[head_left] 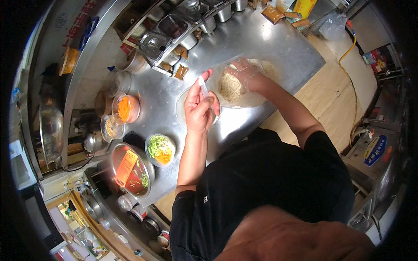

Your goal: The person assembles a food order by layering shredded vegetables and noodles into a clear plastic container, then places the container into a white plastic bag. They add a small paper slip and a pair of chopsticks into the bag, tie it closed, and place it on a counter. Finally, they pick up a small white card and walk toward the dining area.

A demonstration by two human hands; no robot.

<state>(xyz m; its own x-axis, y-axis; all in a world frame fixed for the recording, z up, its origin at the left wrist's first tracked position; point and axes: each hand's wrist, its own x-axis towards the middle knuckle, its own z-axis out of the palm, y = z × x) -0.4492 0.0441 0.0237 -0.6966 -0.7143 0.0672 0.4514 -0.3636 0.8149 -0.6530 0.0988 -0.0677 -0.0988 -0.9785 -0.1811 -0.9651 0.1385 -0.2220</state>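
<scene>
My left hand (200,108) is closed on a slim translucent white plastic piece (203,88), perhaps a spoon handle. Its lower part is hidden by my fingers. Under and beside this hand stands a round clear container (180,105), mostly covered. My right hand (246,75) reaches over a clear plastic bag (244,101) of beige, crumbly or shredded food (229,88). Its fingers look spread at the far side of the bag, touching it; plastic glare blurs their tips.
Left on the steel table (248,39) are tubs of shredded carrot (125,108), shredded greens with carrot (160,150) and a small beige food (109,127). A metal bowl (150,172) holds an orange grater (126,168). A rack of metal pans (154,45) lines the far side.
</scene>
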